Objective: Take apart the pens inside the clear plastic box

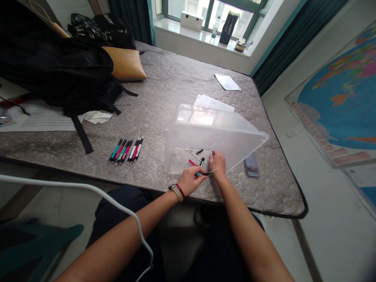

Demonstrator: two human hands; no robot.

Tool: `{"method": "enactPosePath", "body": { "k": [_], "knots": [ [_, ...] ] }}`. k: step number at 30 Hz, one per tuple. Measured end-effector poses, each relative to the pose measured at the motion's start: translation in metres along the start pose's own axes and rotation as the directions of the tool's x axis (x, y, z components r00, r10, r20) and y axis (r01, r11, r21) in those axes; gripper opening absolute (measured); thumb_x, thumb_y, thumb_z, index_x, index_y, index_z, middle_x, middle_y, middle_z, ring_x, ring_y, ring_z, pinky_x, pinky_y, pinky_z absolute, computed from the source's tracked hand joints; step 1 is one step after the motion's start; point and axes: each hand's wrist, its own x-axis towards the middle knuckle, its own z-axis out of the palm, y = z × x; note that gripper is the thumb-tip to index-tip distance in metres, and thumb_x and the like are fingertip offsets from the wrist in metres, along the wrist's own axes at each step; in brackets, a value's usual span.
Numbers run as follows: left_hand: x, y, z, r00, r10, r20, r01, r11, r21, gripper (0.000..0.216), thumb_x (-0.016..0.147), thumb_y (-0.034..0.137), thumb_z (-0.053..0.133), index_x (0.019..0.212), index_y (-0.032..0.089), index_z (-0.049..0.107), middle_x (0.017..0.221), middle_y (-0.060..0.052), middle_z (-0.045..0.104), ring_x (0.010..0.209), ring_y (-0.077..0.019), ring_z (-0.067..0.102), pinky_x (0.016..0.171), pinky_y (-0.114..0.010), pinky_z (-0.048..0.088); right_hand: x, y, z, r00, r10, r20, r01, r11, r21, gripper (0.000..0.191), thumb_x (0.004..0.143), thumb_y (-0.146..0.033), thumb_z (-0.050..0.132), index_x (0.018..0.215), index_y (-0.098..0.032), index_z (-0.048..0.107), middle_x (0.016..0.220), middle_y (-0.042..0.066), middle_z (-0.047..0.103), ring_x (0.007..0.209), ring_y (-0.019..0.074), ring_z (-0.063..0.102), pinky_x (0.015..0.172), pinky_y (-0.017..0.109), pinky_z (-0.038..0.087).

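My left hand is closed at the mouth of a clear plastic box lying on its side. Its fingers pinch a black pen part with a thin refill pointing right. My right hand reaches into the box, fingers bent together; what they hold, if anything, is too small to make out. Beside the hands lie a teal and black pen barrel, partly behind my left fingers, a red pen barrel, a black grip piece and thin white refills.
Several assembled pens lie in a row on the left of the quilted table top. A black backpack and a tan cushion are farther back. Papers lie behind the box. A white cable crosses before my left arm.
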Motion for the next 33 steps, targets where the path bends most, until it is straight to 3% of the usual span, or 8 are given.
{"method": "enactPosePath", "body": {
  "k": [9,14,16,18,20,22,27,33],
  "knots": [
    [0.004,-0.002,-0.005,0.999,-0.034,-0.026,0.034,0.999,-0.02,0.013,0.081,0.029,0.069,0.091,0.02,0.071,0.09,-0.002,0.073,0.075,-0.0145,0.064,0.068,-0.025,0.05,0.019,0.0,0.008,0.999,-0.03,0.019,0.029,0.999,0.021,0.027,0.086,-0.014,0.047,0.096,-0.013,0.072,0.097,0.013,0.066,0.092,0.023,0.06,0.089,0.034,0.045],
    [0.006,-0.002,-0.004,0.998,-0.055,-0.024,0.054,0.998,-0.023,0.013,0.081,0.029,0.069,0.09,0.02,0.071,0.091,-0.002,0.073,0.077,-0.0149,0.064,0.068,-0.025,0.05,0.02,-0.008,-0.002,0.999,0.018,-0.044,-0.002,0.942,0.335,0.025,0.085,-0.018,0.051,0.098,-0.014,0.072,0.098,0.012,0.065,0.09,0.0218,0.061,0.089,0.037,0.048],
    [0.007,-0.005,-0.005,0.996,-0.075,-0.044,0.074,0.997,-0.017,0.014,0.08,0.03,0.069,0.09,0.021,0.071,0.089,-0.001,0.073,0.072,-0.0136,0.063,0.066,-0.024,0.049,0.017,-0.016,-0.013,0.996,0.084,-0.01,-0.06,0.789,0.611,0.022,0.084,-0.025,0.056,0.097,-0.015,0.072,0.092,0.008,0.065,0.084,0.0197,0.062,0.085,0.038,0.052],
    [0.009,-0.009,-0.008,0.992,-0.101,-0.073,0.1,0.995,-0.014,0.016,0.081,0.033,0.068,0.09,0.02,0.071,0.085,-0.001,0.073,0.066,-0.0124,0.06,0.063,-0.024,0.047,0.009,-0.024,-0.027,0.989,0.105,0.108,-0.145,0.484,0.863,0.023,0.081,-0.032,0.064,0.098,-0.018,0.071,0.087,0.004,0.066,0.081,0.0172,0.064,0.081,0.037,0.055],
    [0.012,-0.013,-0.01,0.987,-0.126,-0.1,0.125,0.992,-0.018,0.019,0.081,0.037,0.068,0.089,0.02,0.071,0.078,0.0,0.071,0.062,-0.0122,0.058,0.06,-0.023,0.044,-0.003,-0.032,-0.04,0.973,0.046,0.228,-0.233,0.203,0.951,0.025,0.076,-0.032,0.074,0.098,-0.02,0.071,0.086,0.001,0.067,0.083,0.015,0.065,0.087,0.038,0.055],
    [0.014,-0.016,-0.012,0.984,-0.138,-0.114,0.137,0.99,-0.023,0.023,0.081,0.04,0.067,0.089,0.019,0.07,0.07,0.001,0.068,0.059,-0.0122,0.056,0.056,-0.023,0.041,-0.013,-0.039,-0.051,0.954,0.009,0.301,-0.301,0.043,0.953,0.026,0.072,-0.028,0.079,0.096,-0.02,0.072,0.083,-0.001,0.068,0.081,0.013,0.065,0.092,0.037,0.054],
    [0.016,-0.02,-0.013,0.982,-0.145,-0.119,0.141,0.989,-0.04,0.025,0.08,0.041,0.066,0.089,0.019,0.07,0.071,0.0,0.067,0.058,-0.0123,0.056,0.055,-0.023,0.04,-0.02,-0.049,-0.059,0.933,-0.003,0.361,-0.359,-0.107,0.927,0.03,0.07,-0.02,0.081,0.097,-0.023,0.072,0.103,0.001,0.072,0.081,0.0112,0.067,0.097,0.037,0.053],
    [0.016,-0.02,-0.014,0.984,-0.139,-0.116,0.138,0.99,-0.017,0.025,0.08,0.042,0.066,0.089,0.019,0.07,0.072,0.0,0.068,0.059,-0.0127,0.056,0.056,-0.023,0.041,-0.021,-0.052,-0.057,0.924,-0.019,0.381,-0.378,-0.19,0.906,0.03,0.072,-0.019,0.08,0.1,-0.024,0.07,0.09,-0.001,0.074,0.092,0.0138,0.069,0.101,0.036,0.051]
  ]
}}
